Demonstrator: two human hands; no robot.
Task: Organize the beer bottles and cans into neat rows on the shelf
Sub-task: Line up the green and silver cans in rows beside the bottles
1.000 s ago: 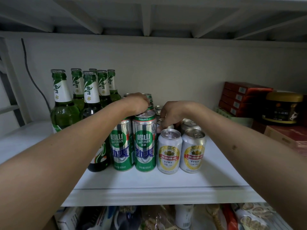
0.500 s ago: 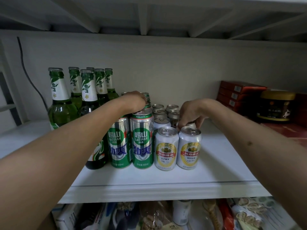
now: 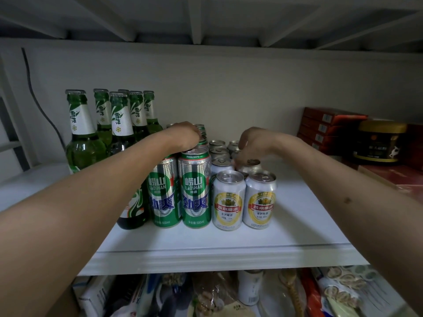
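Plain pale back wall (image 3: pixel 229 88); black cable (image 3: pixel 39 104) runs down its left side. White slatted shelf underside (image 3: pixel 196 17) overhead. Lighting dim.

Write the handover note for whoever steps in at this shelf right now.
Left hand: resting on the tall green cans; grip hidden.
Right hand: fingers curled down at a short silver can in the second row.
Green bottles stand grouped at left.
Done: front row of green cans and short cans lined up near the shelf edge.
Left: straighten the silver cans behind.
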